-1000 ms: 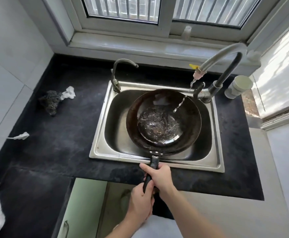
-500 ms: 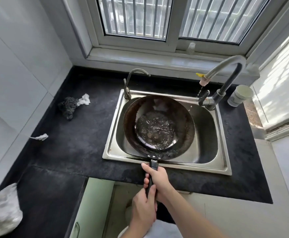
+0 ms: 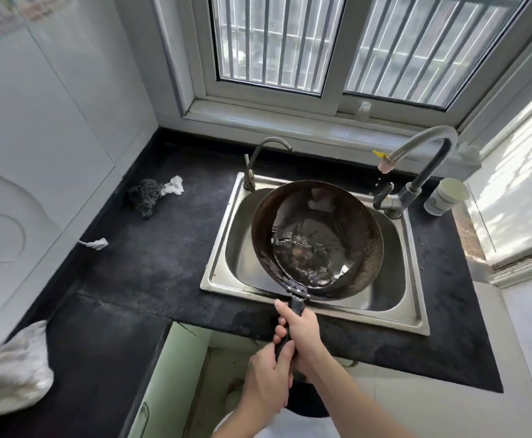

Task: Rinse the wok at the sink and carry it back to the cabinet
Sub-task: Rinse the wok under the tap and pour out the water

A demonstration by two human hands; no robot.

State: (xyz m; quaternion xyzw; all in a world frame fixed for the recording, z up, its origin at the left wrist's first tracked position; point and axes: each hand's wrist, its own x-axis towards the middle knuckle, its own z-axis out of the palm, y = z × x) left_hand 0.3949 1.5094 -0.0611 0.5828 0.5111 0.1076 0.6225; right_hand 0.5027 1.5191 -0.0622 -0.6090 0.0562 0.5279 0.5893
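Observation:
A dark round wok (image 3: 316, 238) is held over the steel sink (image 3: 223, 273), tilted, with a pool of water in its lower part. Its black handle points toward me over the sink's front rim. My right hand (image 3: 302, 336) grips the handle close to the wok. My left hand (image 3: 267, 384) grips the handle's end just behind it. The tall grey faucet (image 3: 422, 153) arches at the sink's back right, and only a few drops fall from its spout.
A small curved tap (image 3: 258, 159) stands at the sink's back left. A dark scrubber with a white rag (image 3: 154, 192) lies on the black counter (image 3: 138, 257). A white cup (image 3: 444, 197) stands right of the faucet. A green cabinet door (image 3: 160, 387) hangs open below. A white cloth (image 3: 8, 371) sits at left.
The water stream from the faucet has stopped. The wok has lifted and shifted left, tilting so the water pools low. The camera has pulled back and up.

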